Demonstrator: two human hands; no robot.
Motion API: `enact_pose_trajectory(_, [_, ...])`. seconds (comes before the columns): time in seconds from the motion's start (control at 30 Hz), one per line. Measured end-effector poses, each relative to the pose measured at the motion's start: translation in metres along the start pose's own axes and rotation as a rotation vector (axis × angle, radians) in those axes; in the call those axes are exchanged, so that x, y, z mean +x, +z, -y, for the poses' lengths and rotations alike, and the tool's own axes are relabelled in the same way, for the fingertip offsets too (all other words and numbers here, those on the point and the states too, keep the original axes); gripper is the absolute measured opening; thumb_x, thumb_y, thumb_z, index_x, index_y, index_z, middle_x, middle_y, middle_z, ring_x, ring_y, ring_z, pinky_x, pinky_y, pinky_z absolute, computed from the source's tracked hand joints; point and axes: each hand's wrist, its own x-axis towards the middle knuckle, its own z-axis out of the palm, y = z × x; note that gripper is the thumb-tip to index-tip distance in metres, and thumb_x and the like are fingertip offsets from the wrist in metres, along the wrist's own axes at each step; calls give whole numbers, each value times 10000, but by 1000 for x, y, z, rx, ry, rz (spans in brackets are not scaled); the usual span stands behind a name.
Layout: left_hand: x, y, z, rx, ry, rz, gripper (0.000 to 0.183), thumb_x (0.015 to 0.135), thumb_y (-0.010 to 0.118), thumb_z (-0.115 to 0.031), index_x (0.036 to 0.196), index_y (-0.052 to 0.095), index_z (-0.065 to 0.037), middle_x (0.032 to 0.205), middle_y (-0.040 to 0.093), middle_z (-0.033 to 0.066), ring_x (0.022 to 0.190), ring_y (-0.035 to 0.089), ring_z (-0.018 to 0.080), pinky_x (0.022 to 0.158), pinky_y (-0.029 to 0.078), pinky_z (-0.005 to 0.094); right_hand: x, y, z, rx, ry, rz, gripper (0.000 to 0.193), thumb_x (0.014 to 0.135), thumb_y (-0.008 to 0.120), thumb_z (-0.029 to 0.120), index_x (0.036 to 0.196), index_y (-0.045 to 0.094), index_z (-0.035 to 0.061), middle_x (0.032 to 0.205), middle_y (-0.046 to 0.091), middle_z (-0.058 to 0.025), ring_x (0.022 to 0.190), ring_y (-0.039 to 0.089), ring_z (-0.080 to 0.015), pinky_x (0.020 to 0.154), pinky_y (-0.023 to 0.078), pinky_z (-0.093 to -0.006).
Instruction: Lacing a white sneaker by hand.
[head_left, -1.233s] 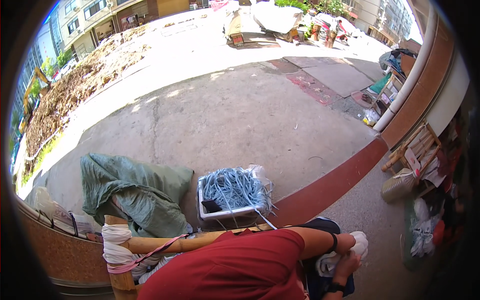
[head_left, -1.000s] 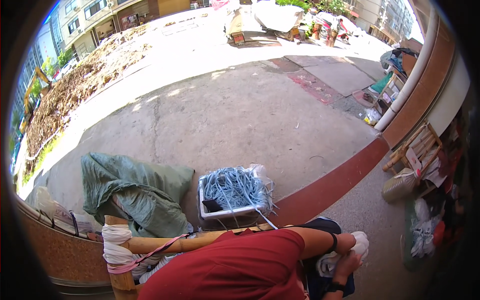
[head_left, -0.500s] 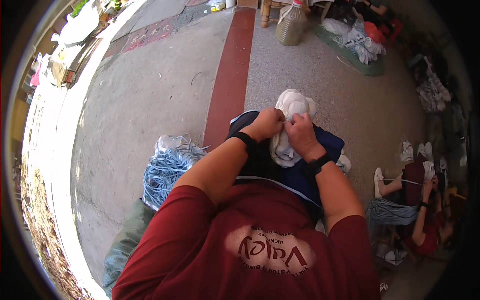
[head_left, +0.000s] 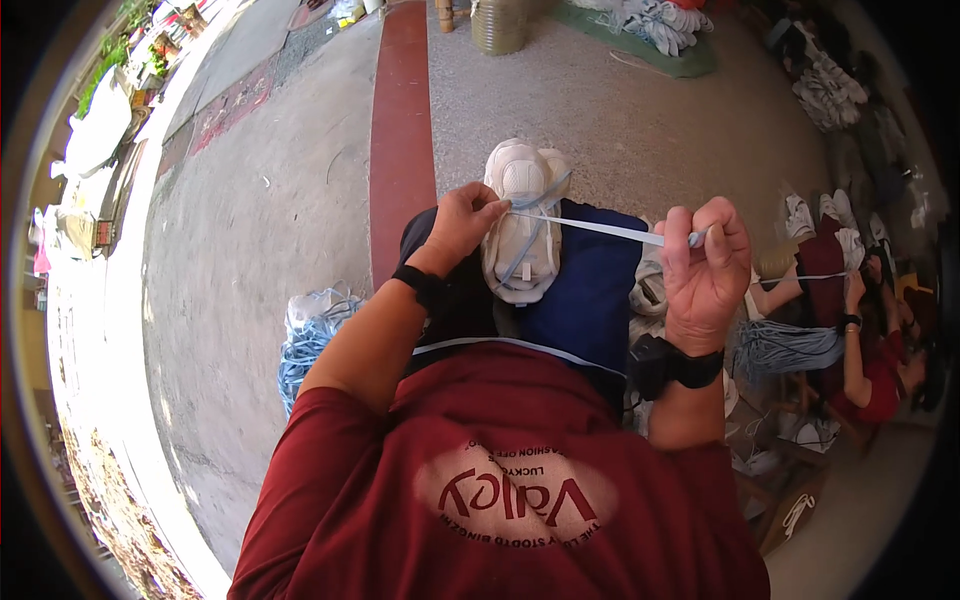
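A white sneaker (head_left: 515, 180), with another white shoe part beside it, rests on my lap over dark blue cloth (head_left: 590, 290). Light-blue shoelace (head_left: 600, 229) crosses its upper and stretches taut to the right. My right hand (head_left: 708, 265) is closed on the lace's far end, raised well away from the shoe. At the sneaker's left side my left hand (head_left: 462, 228) pinches, thumb and finger together, at the lace where it meets the upper. The exact grip of its fingertips is partly hidden.
Bundled blue laces (head_left: 315, 335) lie at my left. White shoes (head_left: 650, 280) are piled by my right side. Farther right sits a co-worker (head_left: 880, 375) beside more laces (head_left: 785, 345). Ahead stand a large ribbed jug (head_left: 498, 25) and a heap of white items (head_left: 665, 25) on green cloth.
My right hand has moved right and toward me, drawing the lace out taut. My left hand stays at the shoe. The whole view has shifted, with the far items now higher.
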Motion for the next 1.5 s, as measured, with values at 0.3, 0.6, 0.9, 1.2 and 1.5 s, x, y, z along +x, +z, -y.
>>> enact_pose_trajectory(0.3, [-3, 38, -74, 937, 149, 228, 164, 710, 641, -180, 753, 657, -23, 777, 644, 166, 735, 637, 325, 638, 506, 389, -26, 9, -7, -112, 186, 73, 219, 899, 517, 146, 718, 471, 32, 582, 398, -9, 495, 411, -107, 434, 313, -216])
enact_pose_trajectory(0.6, [-64, -98, -31, 1160, 29, -64, 64, 664, 574, -68, 699, 619, -39, 767, 613, 193, 764, 604, 359, 659, 486, 439, -97, -143, 57, -347, 63, -652, 184, 869, 522, 80, 709, 432, 88, 597, 327, 24, 487, 319, -74, 431, 231, -208])
enact_pose_trajectory(0.9, [-221, -245, 124, 1203, -858, -280, 157, 718, 595, -70, 868, 610, -25, 961, 617, 203, 933, 591, 365, 785, 486, 436, -218, -267, 88, -1046, 927, -1345, 114, 823, 471, 76, 722, 502, 34, 597, 469, -68, 439, 418, -157, 371, 272, -303])
enact_pose_trajectory(1.2, [-47, -57, 9, 687, 245, -177, 294, 697, 612, -65, 987, 575, -38, 830, 608, 159, 794, 593, 322, 726, 478, 390, -9, -75, -122, -1174, 287, 2, 162, 708, 608, 2, 867, 584, -16, 602, 556, -71, 558, 544, -121, 518, 431, -269])
enact_pose_trajectory(1.5, [-3, -11, -3, 252, 177, -165, 213, 751, 661, -123, 889, 599, 28, 717, 616, 101, 633, 571, 168, 582, 468, 294, 9, -54, -162, -574, 575, -260, 52, 775, 588, 26, 777, 610, -21, 592, 538, 9, 517, 469, -43, 463, 369, -208])
